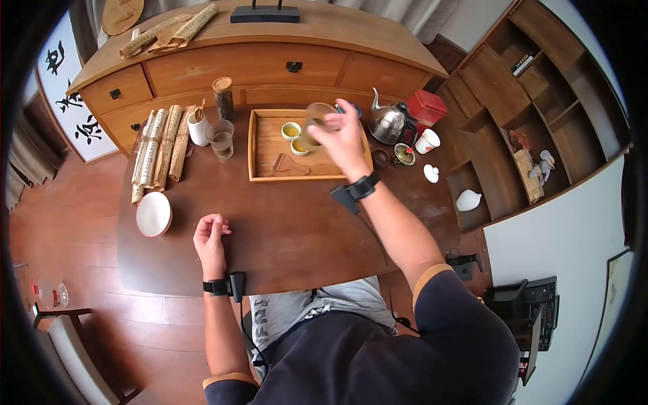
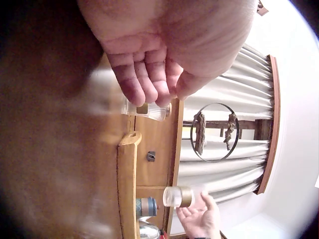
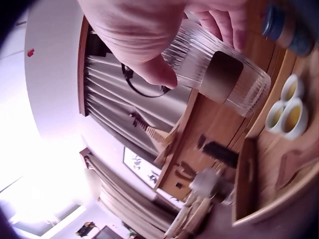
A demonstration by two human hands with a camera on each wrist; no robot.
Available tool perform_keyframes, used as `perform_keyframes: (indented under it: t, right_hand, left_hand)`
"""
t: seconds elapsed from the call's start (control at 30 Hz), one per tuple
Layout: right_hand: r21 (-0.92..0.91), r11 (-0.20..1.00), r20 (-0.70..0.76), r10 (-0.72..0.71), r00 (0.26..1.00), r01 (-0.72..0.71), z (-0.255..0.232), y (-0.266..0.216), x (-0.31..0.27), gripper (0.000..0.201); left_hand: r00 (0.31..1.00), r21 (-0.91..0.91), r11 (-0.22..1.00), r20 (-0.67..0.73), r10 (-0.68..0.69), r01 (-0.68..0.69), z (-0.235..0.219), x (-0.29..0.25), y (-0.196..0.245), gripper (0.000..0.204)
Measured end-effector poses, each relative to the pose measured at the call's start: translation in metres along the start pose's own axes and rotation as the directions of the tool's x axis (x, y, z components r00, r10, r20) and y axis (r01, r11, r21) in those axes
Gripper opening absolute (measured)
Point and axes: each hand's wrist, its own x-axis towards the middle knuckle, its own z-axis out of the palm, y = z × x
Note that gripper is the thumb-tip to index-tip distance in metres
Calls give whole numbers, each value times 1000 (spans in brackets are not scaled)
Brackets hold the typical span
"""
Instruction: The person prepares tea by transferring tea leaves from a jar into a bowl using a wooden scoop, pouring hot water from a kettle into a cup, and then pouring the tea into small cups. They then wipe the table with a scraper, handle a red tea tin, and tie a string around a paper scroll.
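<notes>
My right hand [image 1: 343, 140] grips a clear ribbed glass [image 3: 219, 72] with a brown band, raised over the wooden tray [image 1: 273, 179]. Tilted in the right wrist view, the glass has the thumb on one side and fingers on the other. Small white cups [image 3: 294, 118] of yellowish liquid cluster on the tray below it; in the head view, two such cups [image 1: 291, 131] show beside the glass. My left hand [image 1: 211, 237] is above the table's near side, fingers loosely curled, holding nothing. On the tray lies a flat brown triangular piece [image 1: 291, 164].
Left of the tray stand another glass [image 1: 221, 140], a lidded jar [image 1: 223, 100] and a white holder [image 1: 198, 128], beside rolled scrolls [image 1: 159, 148]. A white bowl [image 1: 154, 214] sits nearer. Right of the tray are a metal kettle [image 1: 389, 123], a red box [image 1: 427, 108] and a lidless cup [image 1: 404, 154].
</notes>
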Motion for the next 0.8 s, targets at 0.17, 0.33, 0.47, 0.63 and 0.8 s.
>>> perform_keyframes:
  t: [0.17,0.33,0.47,0.63,0.8]
  right_hand:
    - [249,923,8,302,953,-294,-67,44,10,94]
    - [309,844,50,446,894,-439,-84,42,0,92]
    - [45,959,-29,280,959,-279,-75,93,1,95]
    - [-318,931,-114,150,982,-179,-63,94,-5,96]
    - [-366,916,-119,131,984,-166,-60,106,-8,97]
  left_hand:
    - [1000,-27,1000,5,-6,6,-3,2,-3,12]
    - [1000,-23,1000,6,3,-3,-4,2,-4,12]
    - [1000,-2,1000,-5,0,0,-4,0,-3,12]
    - [1000,-13,1000,-16,8,-9,-2,-1,-2,12]
    - [1000,-6,1000,-4,2,-2,-1,-1,1,13]
